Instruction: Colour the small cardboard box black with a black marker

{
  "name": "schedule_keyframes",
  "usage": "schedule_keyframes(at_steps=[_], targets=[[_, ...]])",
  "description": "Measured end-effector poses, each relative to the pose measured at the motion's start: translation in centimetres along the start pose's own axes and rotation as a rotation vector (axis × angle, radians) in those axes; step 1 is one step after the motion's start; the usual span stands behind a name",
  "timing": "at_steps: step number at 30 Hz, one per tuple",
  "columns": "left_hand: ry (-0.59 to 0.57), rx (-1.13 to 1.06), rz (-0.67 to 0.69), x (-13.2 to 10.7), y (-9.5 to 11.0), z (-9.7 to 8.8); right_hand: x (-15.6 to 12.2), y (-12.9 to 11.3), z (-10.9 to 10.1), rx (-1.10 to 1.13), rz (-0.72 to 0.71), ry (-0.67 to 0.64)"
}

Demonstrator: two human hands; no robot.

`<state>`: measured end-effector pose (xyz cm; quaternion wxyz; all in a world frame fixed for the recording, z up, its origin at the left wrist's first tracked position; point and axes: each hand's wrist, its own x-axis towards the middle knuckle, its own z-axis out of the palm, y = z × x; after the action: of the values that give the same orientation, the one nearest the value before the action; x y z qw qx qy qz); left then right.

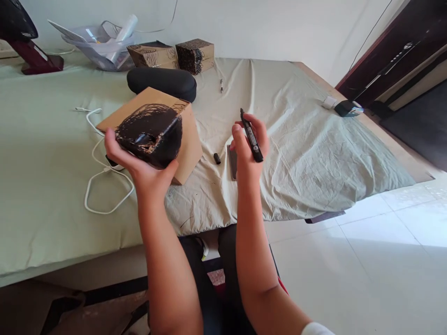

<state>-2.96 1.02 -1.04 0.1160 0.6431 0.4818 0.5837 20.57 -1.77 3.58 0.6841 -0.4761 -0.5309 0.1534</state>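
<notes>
My left hand (pixel 138 165) grips a cardboard box (pixel 157 132) from below and lifts it above the cloth-covered table (pixel 314 153). The face of the box turned toward me is scribbled almost fully black. My right hand (pixel 247 144) is closed on an uncapped black marker (pixel 251 137), tip pointing up and away, a hand's width to the right of the box. The marker's cap (pixel 217 158) lies on the cloth between my hands. A phone (pixel 232 163) lies flat, partly hidden behind my right hand.
A white cable (pixel 101 186) loops on the cloth at left. Two more inked cardboard boxes (pixel 171 55) stand at the back, near a black case (pixel 162 81) and a clear plastic tub (pixel 98 46). A pen (pixel 221 85) lies mid-table. A charger (pixel 345 108) sits at right.
</notes>
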Motion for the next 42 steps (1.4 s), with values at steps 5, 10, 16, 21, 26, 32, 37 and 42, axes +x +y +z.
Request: schedule_keyframes(at_steps=[5,10,16,21,26,32,37,42], targets=[[0.064,0.143,0.114,-0.2,-2.4,0.3,-0.5,1.9,-1.1,0.206,0.533,-0.327],[0.155,0.12,0.167,0.1,-2.5,1.3,-1.4,2.6,-0.2,-0.112,0.731,-0.515],[0.174,0.089,0.199,0.4,-2.5,1.5,-1.7,3.2,-1.1,-0.526,0.785,-0.672],[0.134,0.06,0.161,0.5,-2.8,1.1,-1.7,3.1,-0.9,-0.666,0.788,-0.663],[0.131,0.026,0.157,0.6,-2.8,1.2,-2.1,4.5,0.7,-0.678,0.732,-0.549],[0.119,0.032,0.145,0.6,-2.6,1.2,-2.8,4.8,3.1,-0.681,0.743,-0.511],[0.118,0.023,0.12,0.4,-2.4,1.1,-2.9,4.7,4.5,-0.669,0.756,-0.469],[0.113,0.026,0.118,0.5,-2.5,1.2,-3.4,6.0,5.8,-0.628,0.724,-0.407]])
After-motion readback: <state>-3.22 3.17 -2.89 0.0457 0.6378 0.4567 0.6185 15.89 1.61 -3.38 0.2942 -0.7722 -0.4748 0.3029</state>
